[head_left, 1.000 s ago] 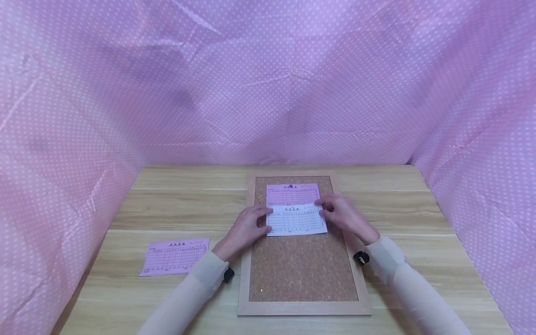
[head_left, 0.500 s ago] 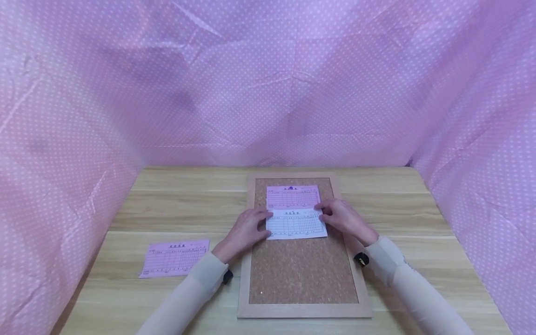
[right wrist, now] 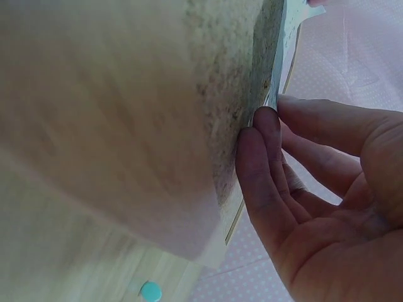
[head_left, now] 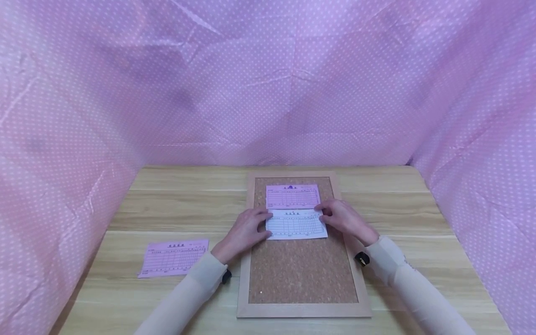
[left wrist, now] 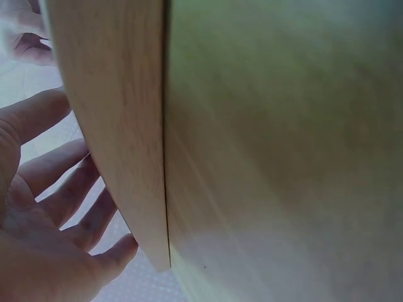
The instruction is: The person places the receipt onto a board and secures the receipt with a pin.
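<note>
A white receipt slip (head_left: 295, 224) printed with a grid lies on the cork board (head_left: 304, 270), just below a pink receipt slip (head_left: 292, 196). A purple pushpin (head_left: 291, 187) sits at the pink slip's top edge. My left hand (head_left: 244, 232) rests with thumb and finger on the white slip's left edge; in the left wrist view its fingers (left wrist: 66, 163) are spread along the board's side. My right hand (head_left: 344, 219) pinches the white slip's upper right edge, thumb and fingertips (right wrist: 267, 123) close together at the paper in the right wrist view.
Another pink receipt slip (head_left: 175, 258) lies on the wooden table (head_left: 167, 209) left of the board, partly behind the left sleeve (head_left: 184, 298). The board has a light wooden frame (head_left: 304, 310). A green round piece (right wrist: 151, 291) shows in the right wrist view. Pink dotted cloth (head_left: 268, 93) surrounds the table.
The white slip has shifted down slightly, so its top edge now meets the bottom of the pink slip instead of overlapping it. Both hands moved with it, then stayed almost still.
</note>
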Available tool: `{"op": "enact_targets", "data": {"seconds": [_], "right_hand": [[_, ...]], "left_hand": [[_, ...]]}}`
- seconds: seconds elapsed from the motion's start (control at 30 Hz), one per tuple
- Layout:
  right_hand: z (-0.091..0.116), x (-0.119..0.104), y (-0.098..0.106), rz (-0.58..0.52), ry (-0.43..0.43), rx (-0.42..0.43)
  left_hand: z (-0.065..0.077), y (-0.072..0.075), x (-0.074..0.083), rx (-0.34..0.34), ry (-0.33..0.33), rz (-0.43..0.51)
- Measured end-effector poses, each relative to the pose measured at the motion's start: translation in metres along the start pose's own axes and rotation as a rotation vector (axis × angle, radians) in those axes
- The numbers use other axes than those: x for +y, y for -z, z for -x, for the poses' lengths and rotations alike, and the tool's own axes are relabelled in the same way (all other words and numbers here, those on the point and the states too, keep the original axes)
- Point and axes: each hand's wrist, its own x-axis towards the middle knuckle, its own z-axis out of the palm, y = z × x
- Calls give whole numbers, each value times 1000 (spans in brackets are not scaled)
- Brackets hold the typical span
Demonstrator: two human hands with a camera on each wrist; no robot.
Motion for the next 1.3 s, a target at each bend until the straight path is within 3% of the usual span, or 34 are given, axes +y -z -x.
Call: {"op": "enact_targets", "data": {"seconds": [0.5,0.8,1.3], "right_hand": [[-1,0,-1,55,34,14],[1,1,-2,60,27,14],[14,7,2,46,58,34]], "left_hand": [[-2,-1,-1,-13,-9,-43],[1,-1,-4,-14,-58,-116],[2,6,-3,-70,-88,-164]]}}
